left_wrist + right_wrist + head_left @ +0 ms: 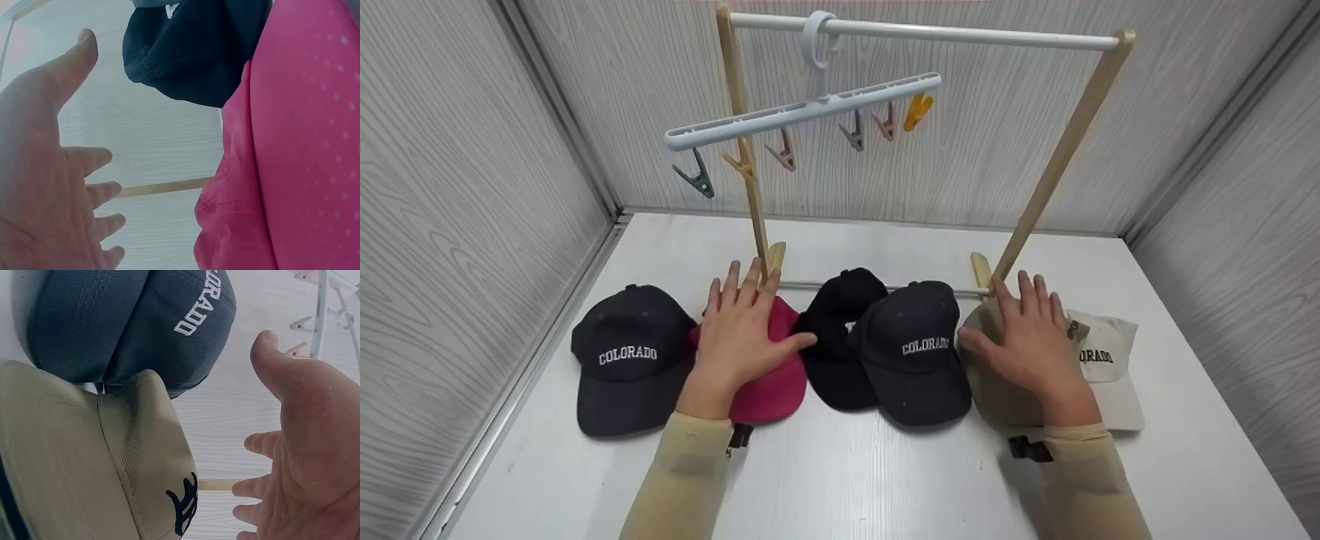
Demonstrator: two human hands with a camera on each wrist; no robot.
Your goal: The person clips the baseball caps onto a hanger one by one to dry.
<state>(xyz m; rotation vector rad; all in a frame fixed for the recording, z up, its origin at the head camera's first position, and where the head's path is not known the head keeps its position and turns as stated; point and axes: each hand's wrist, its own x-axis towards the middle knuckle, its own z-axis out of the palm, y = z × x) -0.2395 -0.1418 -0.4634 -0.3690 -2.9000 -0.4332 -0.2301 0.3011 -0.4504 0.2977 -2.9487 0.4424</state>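
My left hand [740,336], fingers spread, hovers over a pink cap [772,382]; the left wrist view shows a gap between palm and cap [304,157]. Likewise spread, my right hand [1031,341] is above a khaki cap [997,382], apart from it in the right wrist view, where dark embroidery marks the cap's front [152,455]. Between the hands lie a black cap [832,367] and a dark navy COLORADO cap [919,367], overlapping. Another dark COLORADO cap [634,367] sits at far left. A white cap [1114,375] at far right is partly hidden by the right hand.
Behind the caps stands a rack with wooden posts [1057,150] and a white top bar [960,34]. A pale blue hanger [802,112] hangs tilted from it, carrying several coloured clips [784,150]. Wood-grain panels [457,225] enclose the white table [840,480] at the back and sides.
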